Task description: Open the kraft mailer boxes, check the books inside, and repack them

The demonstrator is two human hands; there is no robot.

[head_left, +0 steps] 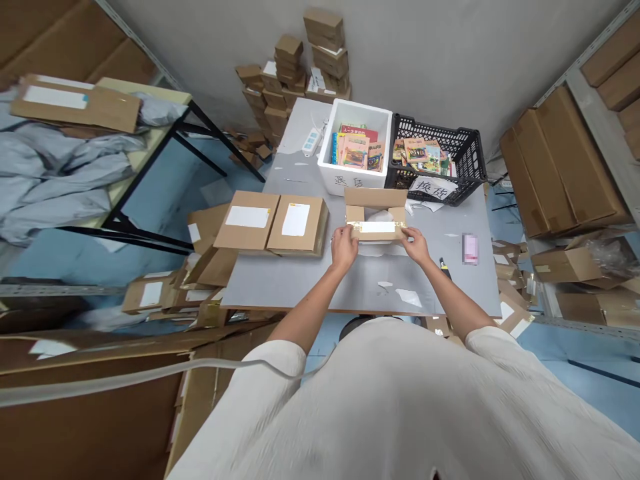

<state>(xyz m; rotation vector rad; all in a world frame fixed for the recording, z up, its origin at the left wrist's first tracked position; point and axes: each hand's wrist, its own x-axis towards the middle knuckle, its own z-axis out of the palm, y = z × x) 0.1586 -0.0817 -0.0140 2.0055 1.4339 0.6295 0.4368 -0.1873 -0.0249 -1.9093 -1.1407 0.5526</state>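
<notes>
A small cardboard box [375,198] stands with its flaps raised on the grey table [360,287], in front of the white bin. Something whitish shows inside it, too small to identify. My left hand [345,248] grips the left end of the box's near flap, which carries a white label [377,227] and shiny tape. At the right end of that same flap, the fingers of my right hand [415,245] are closed on its corner. Beside my right forearm lies a yellow and black box cutter [445,269].
Two labelled cartons [300,223] sit left of the box. Behind it are a white foam bin [353,179] and a black crate [467,160], both holding books. A power strip [311,142] lies at the back left. Boxes crowd the floor and the shelf [575,80].
</notes>
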